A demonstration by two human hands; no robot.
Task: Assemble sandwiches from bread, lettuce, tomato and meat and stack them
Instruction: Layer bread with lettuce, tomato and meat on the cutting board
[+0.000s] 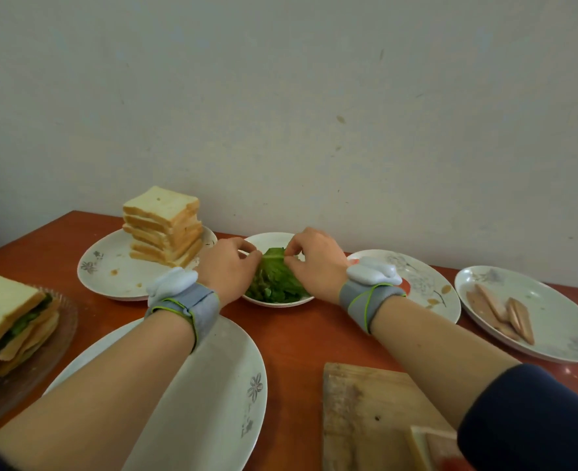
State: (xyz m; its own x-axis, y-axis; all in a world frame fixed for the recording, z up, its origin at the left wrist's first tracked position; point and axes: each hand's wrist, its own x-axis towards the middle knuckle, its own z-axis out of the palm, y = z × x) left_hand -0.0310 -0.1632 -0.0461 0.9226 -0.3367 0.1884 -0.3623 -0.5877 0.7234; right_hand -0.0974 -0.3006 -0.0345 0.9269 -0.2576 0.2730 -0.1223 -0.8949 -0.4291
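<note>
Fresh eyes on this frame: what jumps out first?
Dead centre, the left grip and right grip pinch a lettuce leaf over the white bowl of greens. Behind and left of them a tall bread stack stands on a flowered plate. At the far left edge, finished sandwiches are piled on a glass dish.

A red-brown wooden table (pixel 301 338) stands against a plain off-white wall (pixel 314 96) that carries small scattered marks. A wooden cutting board (pixel 359 413) lies at the table's near right. Just left of it sits a large white oval plate (pixel 223 385) with a grey flower print near its rim. A clear glass dish (pixel 42 362) sits at the far left.
</note>
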